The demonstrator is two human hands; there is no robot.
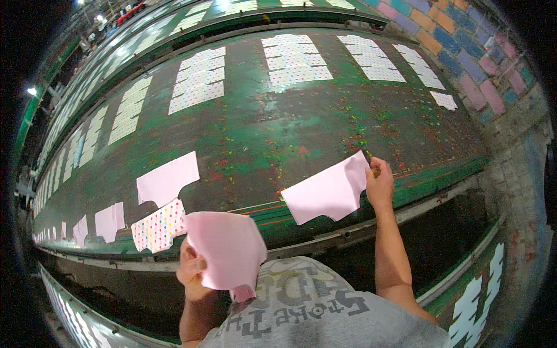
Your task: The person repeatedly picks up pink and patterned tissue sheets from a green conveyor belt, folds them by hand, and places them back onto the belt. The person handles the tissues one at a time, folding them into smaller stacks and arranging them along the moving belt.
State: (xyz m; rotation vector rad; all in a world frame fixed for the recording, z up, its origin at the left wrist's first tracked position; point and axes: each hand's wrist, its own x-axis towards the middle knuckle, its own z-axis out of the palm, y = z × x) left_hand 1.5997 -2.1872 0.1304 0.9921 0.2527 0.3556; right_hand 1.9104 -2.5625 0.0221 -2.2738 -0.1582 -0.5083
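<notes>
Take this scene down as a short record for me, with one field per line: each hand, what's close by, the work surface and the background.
Left hand: grips pink fabric in front of the grey shirt; layer count unclear
Right hand: fingers at the right end of a pink cutout; grip unclear
Nearby: dotted cutout left of the held fabric, another pink piece just beyond it
Surface: long green table, worn and paint-specked
Far side: spaced dotted panels
Background: multicoloured brick wall, right
</notes>
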